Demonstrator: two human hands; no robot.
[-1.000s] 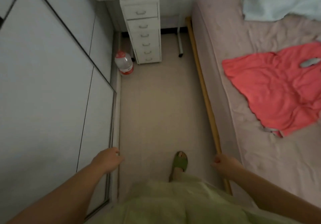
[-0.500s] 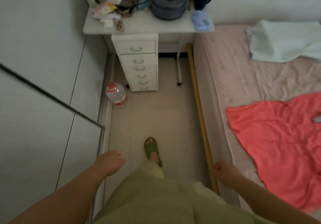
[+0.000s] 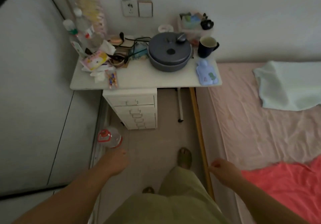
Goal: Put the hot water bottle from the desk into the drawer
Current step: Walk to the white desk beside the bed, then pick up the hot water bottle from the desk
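Nearest the camera, the person's two bare forearms reach forward over a pale green garment. The left hand (image 3: 116, 161) hangs over the floor with its fingers loosely curled, holding nothing. The right hand (image 3: 221, 169) hangs near the edge of the bed (image 3: 246, 119), fingers also loosely curled and empty. Between them a foot in a green slipper (image 3: 184, 157) stands on the beige floor (image 3: 156, 142) of a narrow, dim room.

On the left runs a grey wardrobe door (image 3: 34, 102), with a clear plastic jug (image 3: 111, 137) with a red handle standing on the floor at its foot. On the right the bed carries a pink sheet, a coral cloth (image 3: 286, 189) near the person and a pale folded towel (image 3: 288, 84) farther off. A yellow wooden pole (image 3: 199, 136) lies along the bed's side.

Farther on, a white drawer unit (image 3: 137, 110) with all drawers shut stands under the left part of a white desk (image 3: 147, 77) set against the far wall. The hot water bottle (image 3: 206, 73) lies flat at the desk's right front corner, just beside the bed. Its long axis runs front to back, with the narrow neck pointing toward the wall. It is pale blue, roughly rectangular, with small coloured figures printed on it. Behind it stand a dark mug (image 3: 206, 46) and a round grey lidded pot (image 3: 169, 50); clutter of papers, cables and bottles fills the desk's left part.
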